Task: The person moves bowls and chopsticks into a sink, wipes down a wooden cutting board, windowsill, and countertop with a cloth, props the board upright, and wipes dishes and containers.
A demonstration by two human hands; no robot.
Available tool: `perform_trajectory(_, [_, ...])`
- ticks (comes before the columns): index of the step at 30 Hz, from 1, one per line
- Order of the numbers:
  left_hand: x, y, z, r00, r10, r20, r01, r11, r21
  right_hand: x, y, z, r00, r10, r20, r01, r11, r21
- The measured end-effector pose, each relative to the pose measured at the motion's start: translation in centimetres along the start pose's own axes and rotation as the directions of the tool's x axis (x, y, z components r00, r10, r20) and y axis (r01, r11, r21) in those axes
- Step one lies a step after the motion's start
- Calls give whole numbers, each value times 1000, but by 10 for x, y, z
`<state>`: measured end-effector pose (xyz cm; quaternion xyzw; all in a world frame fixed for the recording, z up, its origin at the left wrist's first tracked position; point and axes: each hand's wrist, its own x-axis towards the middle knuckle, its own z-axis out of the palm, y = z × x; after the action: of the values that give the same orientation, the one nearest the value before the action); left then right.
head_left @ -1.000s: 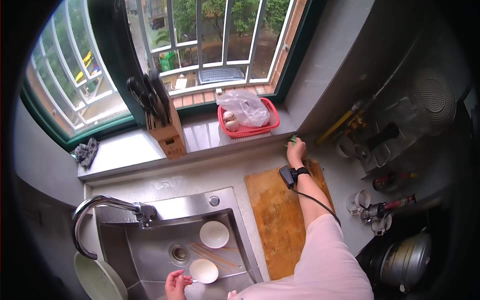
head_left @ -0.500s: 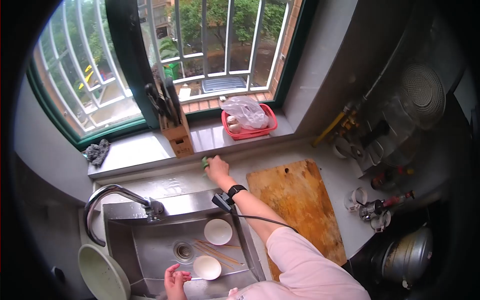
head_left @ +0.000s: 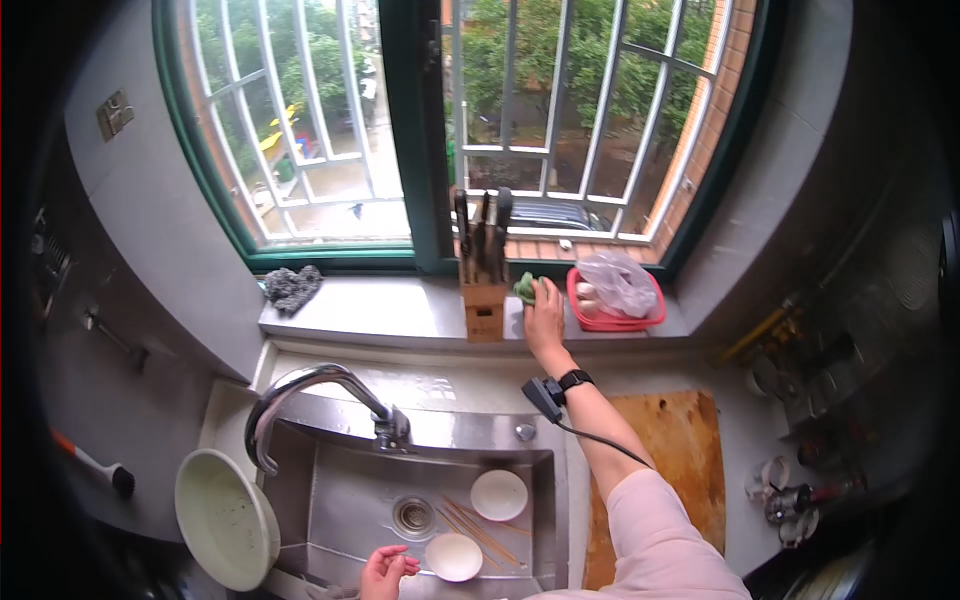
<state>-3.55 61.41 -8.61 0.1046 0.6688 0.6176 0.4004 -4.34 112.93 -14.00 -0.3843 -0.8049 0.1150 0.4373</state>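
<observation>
the right hand (head_left: 545, 312) has its grip pinching a crumpled green cloth (head_left: 524, 288) at the windowsill (head_left: 400, 305). the green cloth is between the wooden knife block (head_left: 484, 320) and the red basket (head_left: 612, 324), which has a plastic bag (head_left: 620, 284) in it. the left hand (head_left: 386, 574) is low over the sink (head_left: 350, 495), just beside the nearer white bowl (head_left: 454, 558). its grip is loose, fingers bent and a bit spread. chopsticks (head_left: 482, 535) lie in the sink by both bowls.

Grips a small green bundle (head_left: 525, 288) over the windowsill (head_left: 400, 308) with the right hand (head_left: 543, 314), between knife block (head_left: 485, 314) and red basket (head_left: 618, 323); holds the left hand (head_left: 384, 573) loosely curled beside a white bowl (head_left: 453, 557).
</observation>
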Motion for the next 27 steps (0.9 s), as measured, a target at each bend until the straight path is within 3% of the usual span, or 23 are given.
perform_trajectory(2, [2, 7, -1, 999, 1, -50, 0, 1000, 23, -9, 8, 21, 969, -76, 235, 110, 985, -135])
perform_trajectory(3, [1, 8, -1, 997, -8, -72, 10, 999, 37, -9, 6, 27, 979, -102, 177, 139, 967, -212])
perform_trajectory(7, [-2, -1, -5, 998, -17, -59, 21, 998, 62, 6, 12, 27, 966, -73, 249, 124, 973, -195])
perform_trajectory(11, [-7, 2, -2, 998, -30, -56, 31, 999, 13, -14, 11, 13, 987, -55, 153, 83, 979, -187])
perform_trajectory(15, [-17, 13, 3, 992, -11, -122, 7, 999, -34, -47, 2, -23, 986, -86, 142, 105, 987, -125])
perform_trajectory(17, [-22, 12, 7, 996, -19, -84, 16, 999, -40, -70, -5, -46, 987, -66, 149, 77, 995, -68])
perform_trajectory(18, [-24, 12, 8, 997, -9, -71, 6, 999, -49, -83, -10, -61, 972, -48, 228, 67, 995, -75])
perform_trajectory(21, [-26, 19, 12, 1000, 7, -28, -8, 999, -39, -110, -10, -97, 983, -26, 182, 12, 997, 79])
perform_trajectory(25, [-32, 21, 11, 999, 34, -12, -33, 999, 30, -86, 37, -162, 992, 63, 107, -62, 998, -13])
perform_trajectory(27, [-35, 20, 8, 999, 29, -28, -27, 998, 65, -69, 83, -196, 985, 125, 117, -108, 984, -143])
